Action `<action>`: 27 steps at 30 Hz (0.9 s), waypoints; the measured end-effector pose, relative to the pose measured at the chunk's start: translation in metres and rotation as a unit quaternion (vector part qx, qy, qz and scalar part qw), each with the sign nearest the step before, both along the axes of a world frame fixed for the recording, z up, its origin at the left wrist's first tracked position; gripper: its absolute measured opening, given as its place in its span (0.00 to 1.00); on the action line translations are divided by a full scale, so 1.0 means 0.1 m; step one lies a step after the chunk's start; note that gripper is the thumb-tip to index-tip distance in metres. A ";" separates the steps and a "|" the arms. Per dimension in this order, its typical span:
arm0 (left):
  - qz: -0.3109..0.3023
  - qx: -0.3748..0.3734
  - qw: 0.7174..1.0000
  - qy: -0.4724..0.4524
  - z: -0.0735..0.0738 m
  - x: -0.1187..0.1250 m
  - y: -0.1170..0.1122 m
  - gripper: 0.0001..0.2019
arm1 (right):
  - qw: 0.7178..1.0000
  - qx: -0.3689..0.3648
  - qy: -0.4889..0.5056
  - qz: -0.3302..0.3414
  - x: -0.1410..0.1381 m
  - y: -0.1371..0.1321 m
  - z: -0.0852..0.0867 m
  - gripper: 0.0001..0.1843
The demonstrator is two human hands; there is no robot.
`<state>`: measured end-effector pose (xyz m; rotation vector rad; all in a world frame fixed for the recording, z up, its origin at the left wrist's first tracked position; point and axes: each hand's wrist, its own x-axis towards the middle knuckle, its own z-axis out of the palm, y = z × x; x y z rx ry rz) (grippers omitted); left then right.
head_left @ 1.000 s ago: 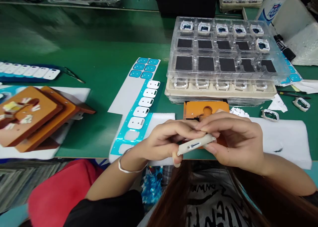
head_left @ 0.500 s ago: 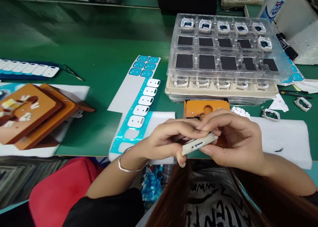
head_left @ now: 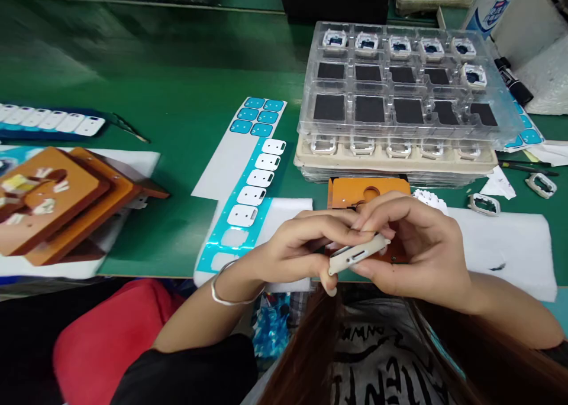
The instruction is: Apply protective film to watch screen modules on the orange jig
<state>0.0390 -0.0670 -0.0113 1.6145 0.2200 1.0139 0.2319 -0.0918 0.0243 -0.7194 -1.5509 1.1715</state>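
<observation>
Between my two hands, above the table's front edge, is a small beige watch case (head_left: 358,256), tilted with its slotted side towards me. My left hand (head_left: 306,245) grips its left end, thumb below and fingers over the top. On the right end, the fingers of my right hand (head_left: 417,245) are closed round it, fingertips meeting those of the left. The face of the case is mostly hidden by my fingers. Behind my hands lies an orange fixture block (head_left: 346,192), partly covered by them.
A clear tray (head_left: 368,133) of watch frames and dark squares sits on a beige tray (head_left: 377,164). Left of it are a blue sticker sheet (head_left: 267,117) and a strip of white plates (head_left: 242,215). An orange jig (head_left: 48,198) stands far left; two loose frames (head_left: 483,204) lie right.
The watch case has shifted slightly to the right and turned a little in my fingers. Both hands keep their hold on it.
</observation>
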 end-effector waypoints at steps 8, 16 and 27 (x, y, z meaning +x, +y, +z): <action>0.007 -0.010 1.000 0.013 0.02 0.02 -0.01 0.21 | 1.000 -0.008 -0.023 -0.020 -0.04 -0.05 -0.02 0.18; -0.059 -0.105 0.991 -0.066 0.00 0.04 0.01 0.19 | 0.995 0.047 -0.080 -0.046 0.01 -0.09 -0.06 0.25; 0.057 -0.163 0.984 -0.034 -0.10 0.14 0.34 0.28 | 0.981 0.145 0.001 -0.130 0.19 0.25 -0.44 0.15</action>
